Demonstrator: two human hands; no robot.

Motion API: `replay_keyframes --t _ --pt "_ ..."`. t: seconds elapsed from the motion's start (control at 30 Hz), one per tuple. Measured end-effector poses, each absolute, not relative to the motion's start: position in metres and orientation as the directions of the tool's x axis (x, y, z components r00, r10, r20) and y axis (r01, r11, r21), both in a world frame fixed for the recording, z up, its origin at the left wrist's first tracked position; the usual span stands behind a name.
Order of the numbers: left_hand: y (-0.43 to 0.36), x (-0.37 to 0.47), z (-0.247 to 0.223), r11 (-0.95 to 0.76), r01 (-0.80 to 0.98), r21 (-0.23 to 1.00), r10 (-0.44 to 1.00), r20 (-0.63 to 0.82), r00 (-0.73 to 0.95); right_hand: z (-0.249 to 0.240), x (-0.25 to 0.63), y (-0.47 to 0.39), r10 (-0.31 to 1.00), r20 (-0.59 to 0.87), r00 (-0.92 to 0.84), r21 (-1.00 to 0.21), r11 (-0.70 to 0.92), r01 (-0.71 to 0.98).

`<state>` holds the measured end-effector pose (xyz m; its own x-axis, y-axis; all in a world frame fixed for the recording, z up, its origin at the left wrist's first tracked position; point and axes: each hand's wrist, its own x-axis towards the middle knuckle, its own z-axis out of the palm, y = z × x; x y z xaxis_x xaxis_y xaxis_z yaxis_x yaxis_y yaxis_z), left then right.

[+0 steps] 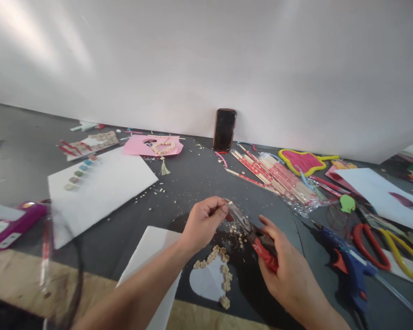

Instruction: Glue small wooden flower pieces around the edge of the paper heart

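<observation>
Pale piece point(230, 203) sits at the tip of the pliers point(247, 224), above the dark tabletop; too small to tell what it is. Your left hand point(204, 222) pinches it between thumb and forefinger, probably to steady it against the pliers' mouth. Your right hand point(285, 261) wraps the red handles, fingers partly curled, likely for leverage; whether the jaws are fully closed, you can't tell from here.

Below and between your hands: loose beige bits point(240, 239) scattered, then a white cutout point(206, 282), beige clusters point(226, 275) lining its top and right edges, its left edge bare. Presumably it lies close for easy reach.

Left: white board point(151, 250), partly under your forearm. Right: blue glue gun point(347, 256), nozzle toward the middle, perhaps parked handy, beside red-handled scissors point(358, 247). Farther out: packeted sticks point(289, 176), and a phone point(225, 129) propped upright against the pale backdrop point(192, 59).
</observation>
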<state>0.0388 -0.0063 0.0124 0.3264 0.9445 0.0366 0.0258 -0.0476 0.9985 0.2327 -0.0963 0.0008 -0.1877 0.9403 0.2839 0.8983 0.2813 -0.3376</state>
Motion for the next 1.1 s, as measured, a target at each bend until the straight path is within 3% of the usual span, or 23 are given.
replay_keyframes --t 0.17,0.43,0.67,1.1 --pt "-0.0096 0.0385 0.0156 -0.071 0.052 0.996 0.936 0.049 0.348 -0.0012 0.2314 -0.0949 0.947 0.233 -0.222 -0.25 0.279 0.927" --pt "-0.0111 0.0416 0.0114 -0.074 0.086 0.994 0.947 0.043 0.32 -0.0003 0.2294 -0.0976 0.96 0.198 -0.196 -0.219 0.238 0.946" --pt "-0.0097 0.0452 0.0098 -0.013 -0.026 1.0 0.95 0.02 0.311 -0.0009 0.2291 -0.0954 0.97 0.189 -0.155 -0.215 0.195 0.957" --pt "-0.0098 0.0395 0.0112 -0.153 0.128 0.98 0.937 0.102 0.335 0.0017 0.23 -0.0967 0.968 0.184 -0.168 -0.169 0.2 0.965"
